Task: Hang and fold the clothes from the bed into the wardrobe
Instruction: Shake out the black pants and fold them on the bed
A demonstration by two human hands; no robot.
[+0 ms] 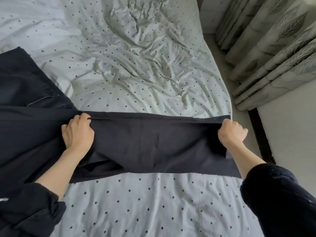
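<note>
1. A bed [153, 202] filled most of the view, covered with a pale sheet [136, 65] that had small dark dots.
2. The sheet was much wrinkled in its upper middle part and smoother in the lower part.
3. On the right, grey curtains [273, 48] with a leaf pattern hung in heavy folds.
4. Beside the bed, a strip of light grey floor [290, 130] was visible.
5. A dark narrow band [259, 134] ran along the floor under the curtains.
6. The light was soft and even.
</note>
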